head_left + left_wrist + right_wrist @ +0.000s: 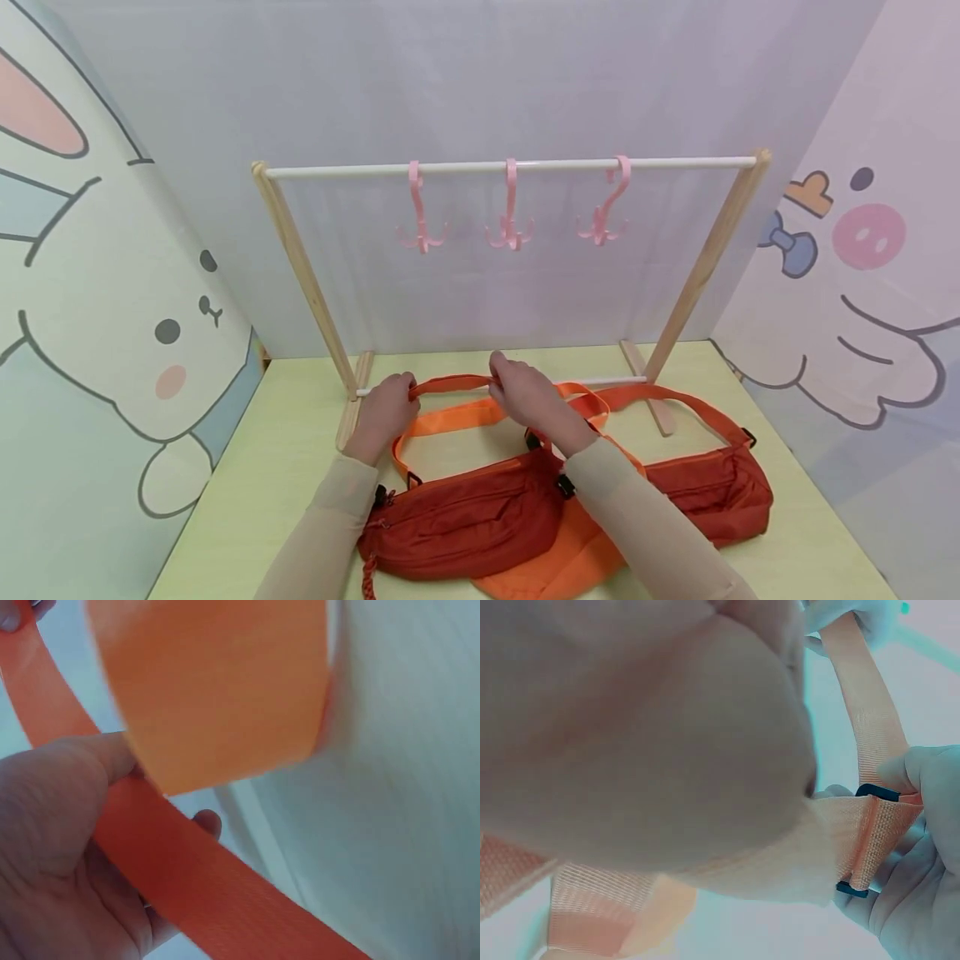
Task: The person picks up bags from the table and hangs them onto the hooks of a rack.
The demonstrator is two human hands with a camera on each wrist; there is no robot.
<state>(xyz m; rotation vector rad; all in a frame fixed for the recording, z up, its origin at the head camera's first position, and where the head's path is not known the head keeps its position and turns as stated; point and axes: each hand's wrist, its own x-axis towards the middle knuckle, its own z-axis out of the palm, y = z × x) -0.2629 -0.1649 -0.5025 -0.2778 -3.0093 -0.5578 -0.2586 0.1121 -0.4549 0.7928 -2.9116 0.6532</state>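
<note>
My left hand (386, 412) pinches one end of a raised stretch of red-orange webbing strap (453, 382). The other end is between the fingers of my right hand (532, 400), so the strap spans both hands above the table. In the right wrist view, a black slider buckle (877, 793) sits on the strap at the right hand's fingers. Below the hands lies a dark red waist bag (465, 521) with a zip and a braided pull. A brighter orange strap (450, 418) loops up behind it. The right forearm partly covers a second dark red waist bag (712, 492).
Bright orange fabric (585, 558) shows beneath the bags. Behind stands a wooden rack (307, 279) with a white rod (330, 172), from which three pink hooks hang, the middle hook (511, 208) among them. Cartoon-printed panels (112, 333) flank the pale green table (232, 500).
</note>
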